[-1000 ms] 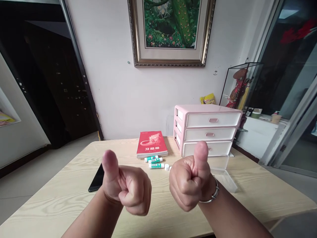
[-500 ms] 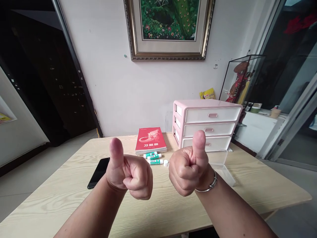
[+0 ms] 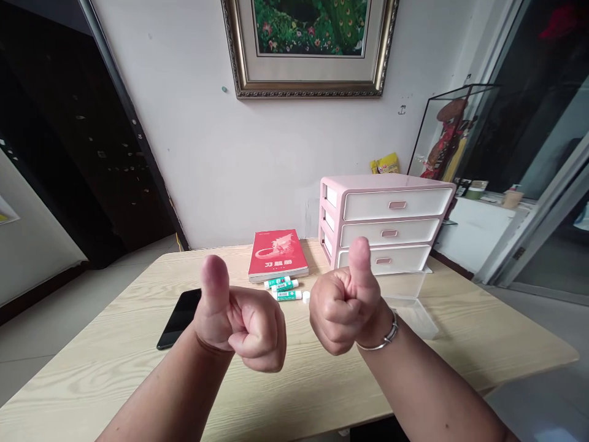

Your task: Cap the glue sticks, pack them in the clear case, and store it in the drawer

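Observation:
Above the wooden table (image 3: 294, 393), my left hand (image 3: 242, 328) is a fist with the thumb pointing up and nothing in it. My right hand (image 3: 343, 307), with a silver bangle (image 3: 386, 337) on its wrist, makes the same thumbs-up fist, also without anything in it. Behind and between them lie several green-and-white glue sticks (image 3: 288, 296) with a small white cap (image 3: 306, 297) beside them. A black phone (image 3: 177, 322) lies behind my left forearm, partly covered by it. Past my right wrist is a clear plastic box (image 3: 421, 319), partly hidden.
A thick red book (image 3: 278, 255) lies near the wall. To its right stands a pink and white drawer unit (image 3: 389, 233), all three drawers closed. A yellow packet (image 3: 386, 164) shows behind its top. A framed picture (image 3: 308, 89) hangs above.
The camera view has tilted down slightly, so the table things sit a little higher. My right hand has shifted slightly left and up in view. Both fists keep their shape.

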The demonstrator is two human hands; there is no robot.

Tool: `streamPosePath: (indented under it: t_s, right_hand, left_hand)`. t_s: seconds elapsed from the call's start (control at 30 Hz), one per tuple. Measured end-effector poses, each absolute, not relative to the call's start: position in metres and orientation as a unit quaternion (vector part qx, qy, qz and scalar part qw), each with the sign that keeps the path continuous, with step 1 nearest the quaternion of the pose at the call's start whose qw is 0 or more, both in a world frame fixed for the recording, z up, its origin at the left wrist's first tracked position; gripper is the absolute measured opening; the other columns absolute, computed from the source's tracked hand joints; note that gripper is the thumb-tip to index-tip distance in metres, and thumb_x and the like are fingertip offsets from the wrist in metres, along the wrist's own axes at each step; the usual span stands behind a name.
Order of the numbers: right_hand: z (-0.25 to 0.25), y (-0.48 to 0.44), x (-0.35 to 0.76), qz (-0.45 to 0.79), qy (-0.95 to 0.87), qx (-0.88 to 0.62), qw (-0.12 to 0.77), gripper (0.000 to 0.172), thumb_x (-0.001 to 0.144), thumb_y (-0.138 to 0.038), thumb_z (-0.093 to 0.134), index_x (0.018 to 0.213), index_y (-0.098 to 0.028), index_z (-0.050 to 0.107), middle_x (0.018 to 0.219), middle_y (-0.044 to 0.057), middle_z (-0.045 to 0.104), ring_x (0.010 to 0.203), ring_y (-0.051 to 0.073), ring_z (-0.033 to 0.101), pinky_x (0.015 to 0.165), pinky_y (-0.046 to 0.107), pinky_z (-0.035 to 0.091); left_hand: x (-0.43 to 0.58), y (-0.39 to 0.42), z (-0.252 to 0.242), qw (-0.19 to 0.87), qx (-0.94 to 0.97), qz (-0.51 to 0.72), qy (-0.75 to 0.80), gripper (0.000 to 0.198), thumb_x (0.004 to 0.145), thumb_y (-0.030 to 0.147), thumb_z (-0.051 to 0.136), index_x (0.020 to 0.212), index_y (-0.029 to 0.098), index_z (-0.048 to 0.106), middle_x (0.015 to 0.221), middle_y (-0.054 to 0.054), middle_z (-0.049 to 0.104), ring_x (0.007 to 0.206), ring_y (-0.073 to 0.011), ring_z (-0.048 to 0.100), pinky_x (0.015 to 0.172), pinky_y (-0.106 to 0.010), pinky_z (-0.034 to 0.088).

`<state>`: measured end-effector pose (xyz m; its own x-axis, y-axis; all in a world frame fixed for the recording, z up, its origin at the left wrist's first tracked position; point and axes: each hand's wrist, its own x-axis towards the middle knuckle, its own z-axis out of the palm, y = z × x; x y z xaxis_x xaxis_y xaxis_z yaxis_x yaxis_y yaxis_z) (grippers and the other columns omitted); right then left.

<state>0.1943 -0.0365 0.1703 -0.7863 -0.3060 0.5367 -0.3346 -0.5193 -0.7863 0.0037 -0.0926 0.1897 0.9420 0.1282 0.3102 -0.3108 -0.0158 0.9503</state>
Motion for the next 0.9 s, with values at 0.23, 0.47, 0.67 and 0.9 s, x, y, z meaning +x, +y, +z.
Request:
streamPosePath:
  t_s: [0.23, 0.47, 0.67, 0.9]
  right_hand:
    - [0.147, 0.001, 0.199, 0.767, -0.589, -0.035, 0.251, 0.062, 0.091, -0.075, 0.033, 0.059, -0.022, 0.034, 0.044, -0.010, 0.026, 0.037, 0.006, 0.017, 0.039, 0.020, 0.019]
    - [0.093, 0.032, 0.202, 0.212, -0.736, -0.566, 0.305, 0.024, 0.090, -0.036, 0.053, 0.071, -0.021, 0.055, 0.069, 0.001, 0.059, 0.065, 0.015, 0.051, 0.058, 0.026, 0.028]
    - [0.055, 0.041, 0.221, 0.149, -0.764, -0.606, 0.166, 0.021, 0.086, -0.019, 0.048, 0.100, -0.019, 0.064, 0.102, 0.010, 0.068, 0.095, 0.022, 0.060, 0.072, 0.027, 0.035]
    - [0.032, 0.048, 0.238, 0.182, -0.780, -0.587, 0.118, 0.028, 0.083, -0.026, 0.057, 0.109, -0.019, 0.064, 0.103, 0.010, 0.068, 0.090, 0.021, 0.061, 0.069, 0.027, 0.035]
  left_hand:
    - [-0.008, -0.060, 0.148, 0.648, 0.624, 0.406, 0.157, 0.073, 0.083, 0.084, 0.013, 0.047, 0.023, 0.031, 0.044, 0.006, 0.023, 0.037, -0.0087, 0.022, 0.035, -0.022, 0.019]
    - [0.009, -0.021, 0.073, 0.168, 0.682, 0.370, 0.608, 0.018, 0.088, 0.033, 0.056, 0.079, 0.019, 0.063, 0.081, -0.003, 0.060, 0.071, -0.0167, 0.056, 0.068, -0.030, 0.045]
    - [0.022, -0.009, 0.029, -0.028, 0.770, 0.207, 0.602, 0.038, 0.084, 0.016, 0.055, 0.120, 0.021, 0.065, 0.126, -0.010, 0.062, 0.123, -0.0283, 0.050, 0.105, -0.041, 0.038]
    - [0.015, 0.000, 0.010, -0.059, 0.767, 0.142, 0.623, 0.046, 0.090, 0.023, 0.053, 0.136, 0.022, 0.056, 0.136, -0.010, 0.059, 0.127, -0.0304, 0.048, 0.104, -0.044, 0.037]
